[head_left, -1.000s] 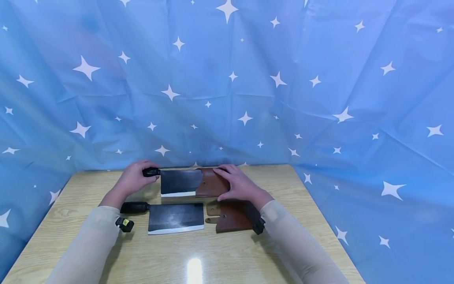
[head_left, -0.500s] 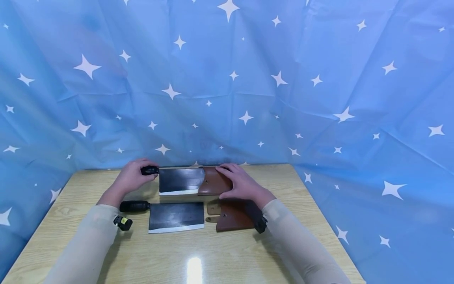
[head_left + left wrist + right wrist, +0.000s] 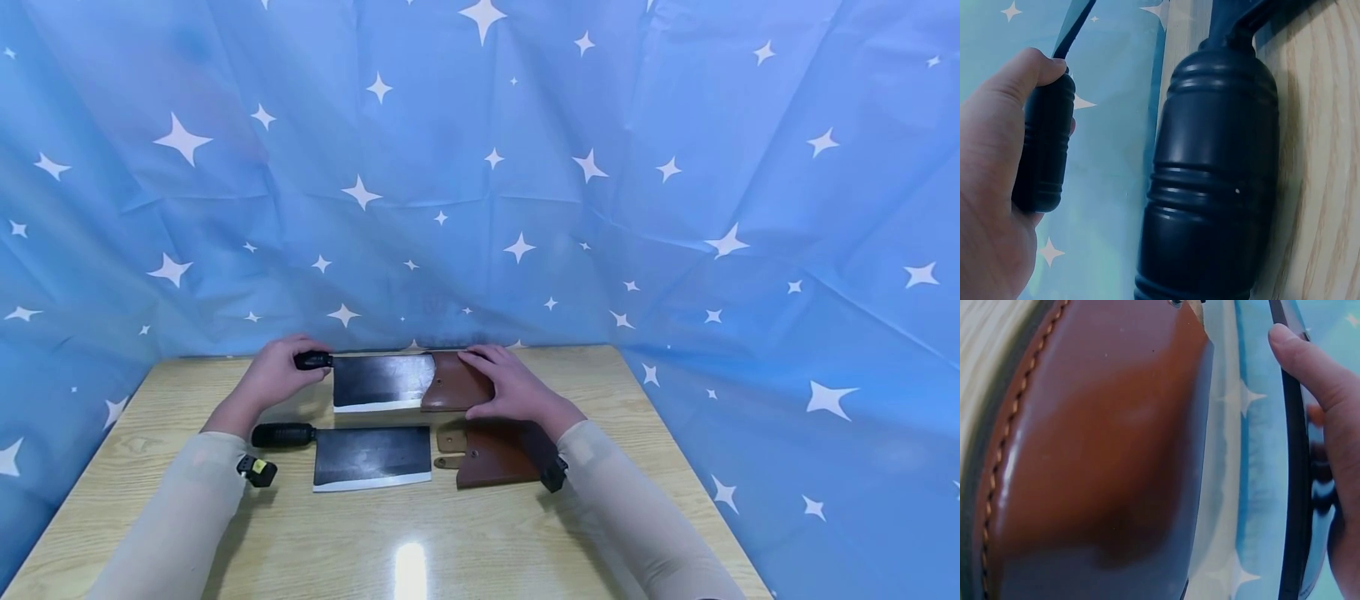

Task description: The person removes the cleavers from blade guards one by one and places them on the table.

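In the head view my left hand grips the black handle of a cleaver near the table's far edge. The thumb lies along the handle in the left wrist view. A brown leather sheath covers the right end of that blade. My right hand holds this sheath by its right part, thumb on the near face and other fingers behind. Nearer to me lies a second cleaver, bare-bladed, its handle to the left. Right of it rests a second brown sheath with strap tabs.
The wooden table ends at a blue star-patterned curtain behind and beside it. The second cleaver's black ribbed handle lies below my left wrist. The second sheath's stitched edge faces the right wrist camera.
The left hand has moved slightly left with the cleaver, and the right hand slightly right with the sheath. More blade shows outside the sheath. The second cleaver and sheath stayed put.
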Tool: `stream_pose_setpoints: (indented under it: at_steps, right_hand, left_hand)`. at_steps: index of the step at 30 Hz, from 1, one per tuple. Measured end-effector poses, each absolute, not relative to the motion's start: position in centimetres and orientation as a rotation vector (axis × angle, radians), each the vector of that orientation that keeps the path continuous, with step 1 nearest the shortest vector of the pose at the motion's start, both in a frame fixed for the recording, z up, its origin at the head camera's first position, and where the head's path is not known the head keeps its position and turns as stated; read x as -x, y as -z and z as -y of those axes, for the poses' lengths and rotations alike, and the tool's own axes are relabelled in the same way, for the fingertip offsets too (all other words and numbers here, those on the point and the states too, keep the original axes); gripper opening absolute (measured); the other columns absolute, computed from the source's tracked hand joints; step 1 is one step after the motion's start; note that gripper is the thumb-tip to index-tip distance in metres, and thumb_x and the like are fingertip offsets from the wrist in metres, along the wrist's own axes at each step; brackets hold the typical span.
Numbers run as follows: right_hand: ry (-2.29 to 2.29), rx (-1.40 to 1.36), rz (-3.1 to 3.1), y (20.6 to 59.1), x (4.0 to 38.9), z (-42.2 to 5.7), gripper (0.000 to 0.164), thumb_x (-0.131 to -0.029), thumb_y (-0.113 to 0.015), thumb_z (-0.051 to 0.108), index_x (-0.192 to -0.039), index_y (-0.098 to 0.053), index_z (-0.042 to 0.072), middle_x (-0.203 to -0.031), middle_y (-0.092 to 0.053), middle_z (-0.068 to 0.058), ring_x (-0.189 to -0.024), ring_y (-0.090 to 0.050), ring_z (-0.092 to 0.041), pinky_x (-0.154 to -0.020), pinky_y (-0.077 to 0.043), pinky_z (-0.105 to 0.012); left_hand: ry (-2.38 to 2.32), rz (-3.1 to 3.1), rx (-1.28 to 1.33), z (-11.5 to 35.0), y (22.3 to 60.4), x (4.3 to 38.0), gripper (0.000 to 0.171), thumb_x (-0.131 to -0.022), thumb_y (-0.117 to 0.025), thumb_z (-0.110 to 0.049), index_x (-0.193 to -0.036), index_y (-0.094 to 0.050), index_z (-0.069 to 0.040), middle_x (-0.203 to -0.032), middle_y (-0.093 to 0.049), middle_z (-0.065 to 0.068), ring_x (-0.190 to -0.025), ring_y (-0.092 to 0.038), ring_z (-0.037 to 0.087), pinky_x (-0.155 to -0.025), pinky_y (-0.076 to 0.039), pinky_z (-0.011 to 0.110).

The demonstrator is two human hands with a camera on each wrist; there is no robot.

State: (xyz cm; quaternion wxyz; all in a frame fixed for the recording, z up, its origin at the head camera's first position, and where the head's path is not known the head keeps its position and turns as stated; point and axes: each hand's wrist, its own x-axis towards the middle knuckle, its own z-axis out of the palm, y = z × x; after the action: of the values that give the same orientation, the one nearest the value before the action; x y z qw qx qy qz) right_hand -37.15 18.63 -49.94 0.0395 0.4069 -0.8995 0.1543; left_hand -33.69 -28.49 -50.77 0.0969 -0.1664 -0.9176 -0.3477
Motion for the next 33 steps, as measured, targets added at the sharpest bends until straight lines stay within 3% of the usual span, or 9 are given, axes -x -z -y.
stream_pose_setpoints:
  at_steps: [21,33]
  right_hand:
    - [-0.438,-1.227,2.805,50.01,37.38,-19.46,0.109,-0.086,-0.088,0.068,-0.174,-0.037,0.028,-0.174,-0.038,0.0,-0.159,-0.033,-0.024,-0.128,-0.035,-0.049]
    - [-0.482,-1.238,2.782,50.02,37.42,-19.31,0.108,-0.085,-0.095,0.056,-0.173,-0.041,0.025,-0.173,-0.04,-0.004,-0.158,-0.035,-0.028,-0.127,-0.035,-0.053]
  left_hand:
    - [1.005,2.736,0.513,28.7,50.52,33.6,0.035,-0.099,-0.083,-0.016,-0.133,-0.08,-0.011,-0.129,-0.072,0.015,-0.113,-0.069,0.039,-0.091,-0.058,0.059]
    - [1.016,2.736,0.509,28.98,50.67,33.65,0.035,-0.099,-0.083,-0.017,-0.133,-0.08,-0.01,-0.129,-0.072,0.015,-0.113,-0.069,0.039,-0.091,-0.058,0.058]
